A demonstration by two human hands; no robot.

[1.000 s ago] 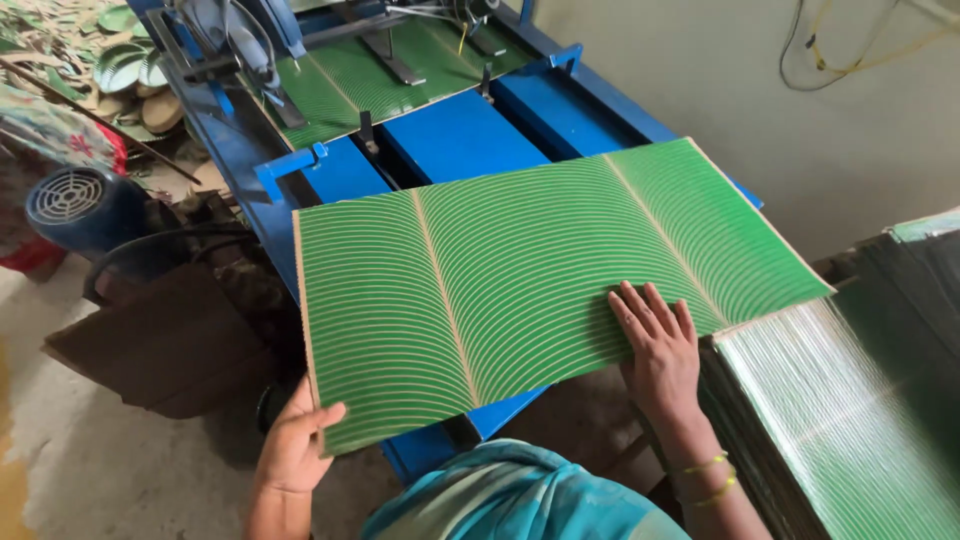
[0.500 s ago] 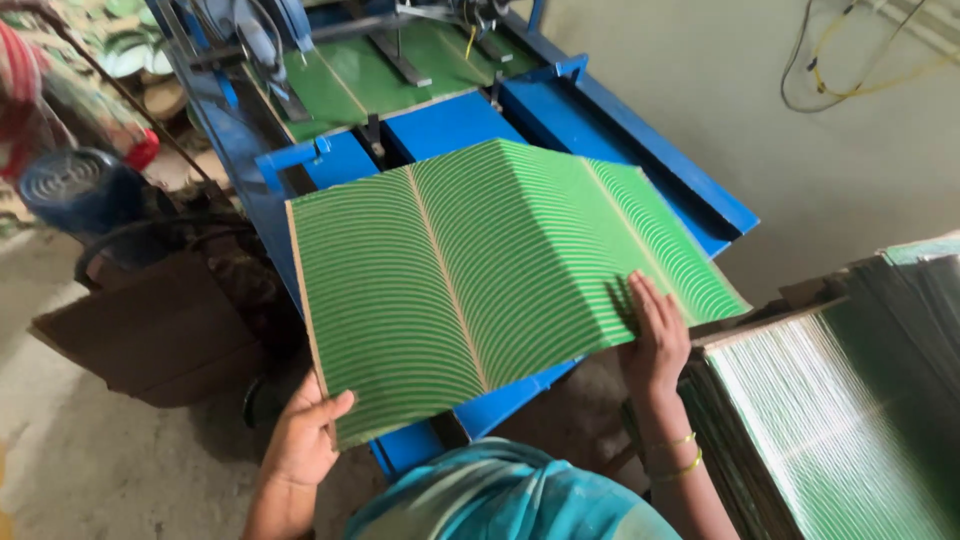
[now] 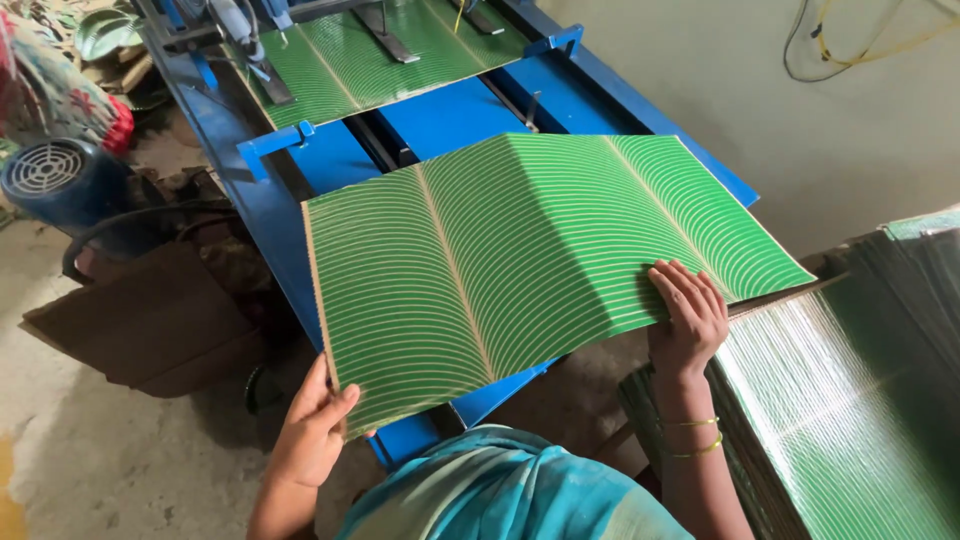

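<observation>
A large green sheet [image 3: 530,260] printed with pale curved lines, like a banana leaf, is held flat over the front of a blue machine [image 3: 440,115]. My left hand [image 3: 312,428] grips its near left corner from below. My right hand [image 3: 688,318] rests with fingers spread on its near right edge, gold bangles on the wrist. The sheet bows slightly in the middle. A second green sheet [image 3: 370,50] lies further in on the machine's bed under black bars.
A stack of shiny green sheets [image 3: 850,390] stands at the right. A blue motor with a fan grille [image 3: 50,170] and brown cardboard [image 3: 150,320] lie on the floor at left. A grey wall with yellow cables [image 3: 870,40] is behind.
The sheet has swung left and forward over the machine, lifting off the right-hand stack. Both hands kept their grip on it and moved with it.
</observation>
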